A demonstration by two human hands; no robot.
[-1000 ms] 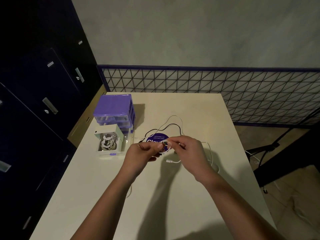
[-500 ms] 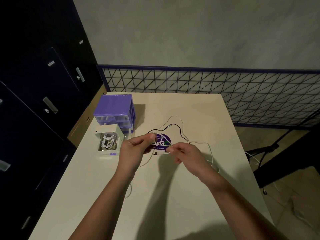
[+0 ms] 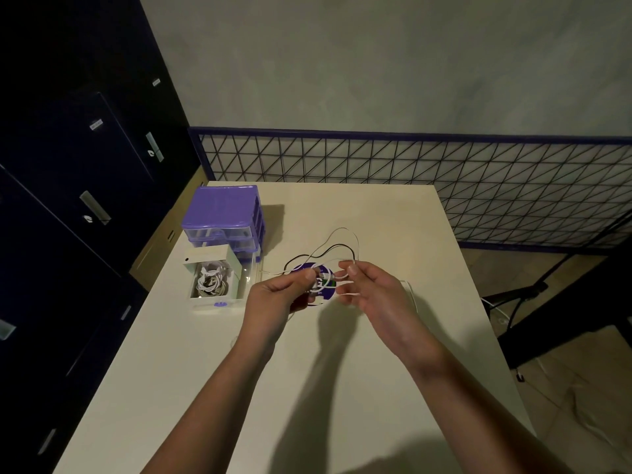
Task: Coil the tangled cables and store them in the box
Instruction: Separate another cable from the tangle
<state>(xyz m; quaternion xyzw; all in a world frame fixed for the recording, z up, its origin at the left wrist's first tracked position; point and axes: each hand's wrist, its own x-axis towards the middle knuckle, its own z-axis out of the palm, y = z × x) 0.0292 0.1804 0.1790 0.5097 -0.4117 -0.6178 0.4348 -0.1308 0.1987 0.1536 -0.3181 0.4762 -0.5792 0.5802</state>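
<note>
**Hands drawing apart, a loop opening in the white cable**

Both hands are now sitting farther apart than a second ago, when the fingertips were meeting over one spot; the white cable (image 3: 328, 278) is now stretching between them in a small open loop. That suggests the person is working a turn of the coil, with winding still under way and nothing from this cable stored yet.

The left hand (image 3: 277, 295) is pinching the cable between thumb and fingertips, and the right hand (image 3: 372, 292) is pinching it too, with its other fingers loosely curled. Both are hovering above the table (image 3: 376, 213), over a round purple sticker (image 3: 319, 295).

The cable is thin and limp, and its slack is trailing toward 12 o'clock in wide loose curves, lying alongside a black cable (image 3: 337, 247) that looks tangled with it. More white cable is running off toward 3 o'clock past the right hand. The box (image 3: 213, 280) is standing open at 9 o'clock of the hands, already holding coiled white cables, just in front of a purple drawer unit (image 3: 222, 210).
</note>
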